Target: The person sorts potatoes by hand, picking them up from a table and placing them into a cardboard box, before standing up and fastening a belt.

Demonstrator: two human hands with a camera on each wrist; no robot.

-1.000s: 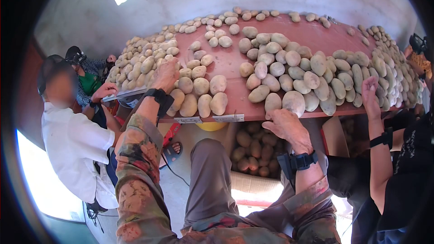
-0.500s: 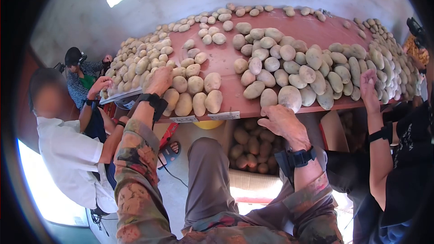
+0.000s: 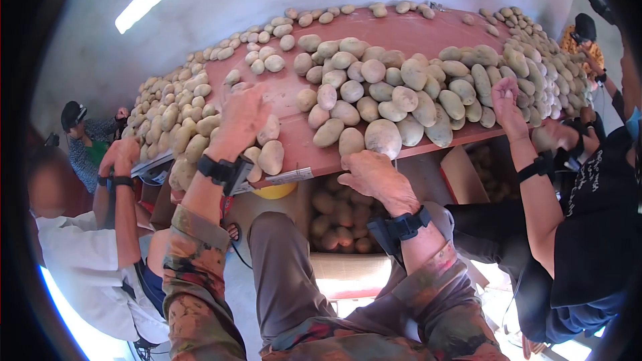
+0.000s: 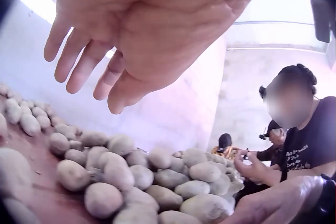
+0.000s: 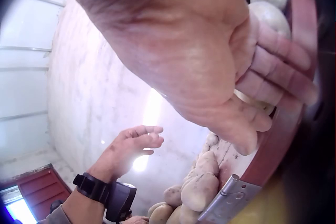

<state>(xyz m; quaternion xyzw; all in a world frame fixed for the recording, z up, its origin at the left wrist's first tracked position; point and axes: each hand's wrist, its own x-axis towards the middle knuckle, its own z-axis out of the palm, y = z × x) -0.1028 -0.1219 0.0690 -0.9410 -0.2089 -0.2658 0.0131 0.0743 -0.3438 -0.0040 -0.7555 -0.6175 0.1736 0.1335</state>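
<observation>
My left hand (image 3: 244,117) is raised above the red table (image 3: 284,87), over a small group of potatoes (image 3: 271,158) that it partly hides. In the left wrist view its fingers (image 4: 81,69) hang down nearly straight, and the palm holds nothing. My right hand (image 3: 376,179) rests at the table's front edge, just below a large round potato (image 3: 383,139) at the border of the big potato pile (image 3: 428,90). The right wrist view shows its fingers (image 5: 281,74) loosely extended over the edge, gripping nothing.
More potatoes (image 3: 167,117) are heaped on the table's left. Beneath the table stand a box of potatoes (image 3: 342,214) and a yellow container (image 3: 275,191). A person in white (image 3: 80,261) sits at left, and one in black (image 3: 595,227) at right reaches toward the pile.
The head view has turned right. My left hand has lifted off the left-hand potatoes and moved right across the table. My right hand stays by the front edge.
</observation>
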